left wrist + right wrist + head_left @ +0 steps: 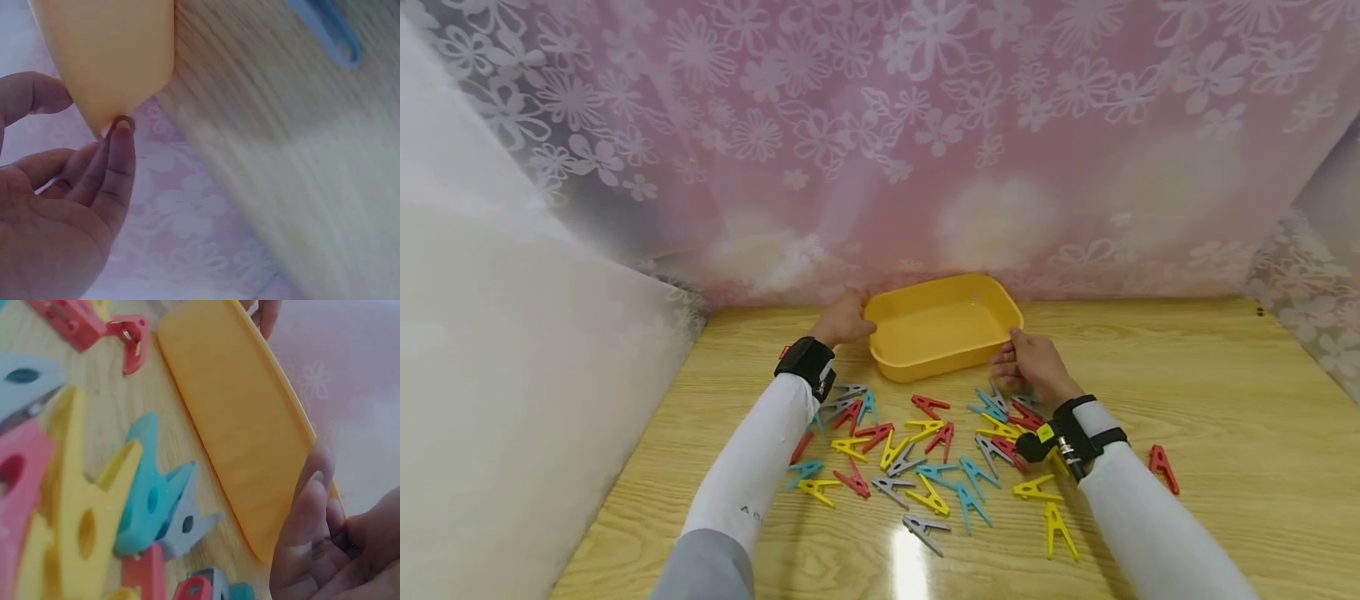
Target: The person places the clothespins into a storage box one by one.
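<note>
A shallow yellow plastic tray (946,323) with rounded corners is at the back of the table, its inside bare. At its left end my left hand (844,319) grips the rim; in the left wrist view the thumb is on one side of the tray wall (119,50) and the fingertips (122,140) reach under its corner. My right hand (1036,362) pinches the front right corner, thumb at the rim. The right wrist view shows that hand's curled fingers (306,519) against the tray's outer wall (237,412).
Many plastic clothespins in red, yellow, blue and grey lie scattered in front of the tray, such as a grey clothespin (925,532). A lone red clothespin (1162,468) lies right of my right forearm. A pink flowered curtain (880,167) hangs behind the wooden table (1187,367).
</note>
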Tool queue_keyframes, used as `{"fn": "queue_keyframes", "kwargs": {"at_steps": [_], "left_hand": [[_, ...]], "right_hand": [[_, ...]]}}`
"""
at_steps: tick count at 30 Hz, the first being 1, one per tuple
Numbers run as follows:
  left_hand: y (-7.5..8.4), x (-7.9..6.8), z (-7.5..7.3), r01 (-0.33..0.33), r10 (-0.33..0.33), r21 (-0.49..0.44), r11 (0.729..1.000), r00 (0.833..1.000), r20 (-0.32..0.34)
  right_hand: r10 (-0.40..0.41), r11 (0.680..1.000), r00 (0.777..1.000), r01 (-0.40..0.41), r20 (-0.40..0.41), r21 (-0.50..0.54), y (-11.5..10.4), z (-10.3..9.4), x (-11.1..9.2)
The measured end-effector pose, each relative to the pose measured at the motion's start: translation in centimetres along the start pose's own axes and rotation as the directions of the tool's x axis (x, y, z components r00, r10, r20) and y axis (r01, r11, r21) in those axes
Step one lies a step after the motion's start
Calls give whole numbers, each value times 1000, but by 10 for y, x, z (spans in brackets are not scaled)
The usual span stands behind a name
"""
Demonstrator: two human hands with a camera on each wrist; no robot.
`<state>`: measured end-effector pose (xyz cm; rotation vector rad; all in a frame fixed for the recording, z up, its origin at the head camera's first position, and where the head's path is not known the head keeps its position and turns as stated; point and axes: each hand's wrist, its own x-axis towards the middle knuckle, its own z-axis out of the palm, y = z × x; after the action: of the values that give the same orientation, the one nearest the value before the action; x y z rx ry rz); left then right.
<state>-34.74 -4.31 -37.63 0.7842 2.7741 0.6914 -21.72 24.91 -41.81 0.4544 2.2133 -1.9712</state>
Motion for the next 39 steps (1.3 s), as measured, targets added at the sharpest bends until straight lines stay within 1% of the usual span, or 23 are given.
{"fn": "queue_keyframes", "kwargs": {"at_steps": [2, 4, 7, 11, 13, 15, 18, 20, 22, 25, 26, 28, 32, 35, 39], "left_hand": [[3, -1, 2, 18, -17, 88, 996, 1000, -14], [5, -2, 5, 31, -25, 163, 986, 999, -35], [6, -4, 10, 31, -15, 226, 974, 997, -76], [10, -11, 17, 38, 4, 266, 963, 987, -158], [12, -14, 19, 64, -10, 273, 960, 981, -196], [14, -17, 19, 93, -35, 272, 958, 976, -213], [15, -21, 18, 129, -75, 263, 956, 976, -206], [16, -24, 17, 142, -94, 255, 956, 977, -192], [17, -27, 15, 155, -114, 247, 956, 978, -174], [20, -32, 14, 181, -146, 250, 951, 977, -154], [21, -35, 14, 185, -150, 253, 950, 977, -151], [24, -40, 16, 176, -143, 259, 950, 979, -142], [31, -52, 22, 103, -75, 242, 965, 990, -121], [37, -58, 28, 57, -35, 213, 975, 994, -104], [44, -65, 32, 39, -18, 206, 978, 994, -103]], "right_hand": [[2, 1000, 1000, -2, -5, 20, 0, -2, 4], [-5, 1000, 1000, 5, -13, 26, 0, -4, 7], [-12, 1000, 999, 12, -32, 12, -2, -8, 13], [-17, 1000, 999, 17, -52, 3, -6, -11, 19], [-26, 1000, 998, 26, -49, -3, -9, -12, 23], [-28, 1000, 999, 28, -44, -3, -12, -10, 25], [-22, 999, 1000, 22, -13, -35, -14, -2, 24], [-13, 996, 1000, 13, 7, -89, -14, 5, 21], [-18, 987, 999, 24, 34, -158, -13, 12, 18], [-62, 969, 996, 77, 71, -234, -13, 22, 13], [-82, 965, 993, 99, 80, -242, -13, 24, 13], [-116, 959, 989, 135, 89, -249, -14, 24, 13], [-146, 949, 986, 163, 81, -270, -13, 17, 20], [-142, 944, 986, 162, 86, -287, -13, 10, 25], [-143, 944, 984, 167, 103, -284, -15, 5, 29]]}}
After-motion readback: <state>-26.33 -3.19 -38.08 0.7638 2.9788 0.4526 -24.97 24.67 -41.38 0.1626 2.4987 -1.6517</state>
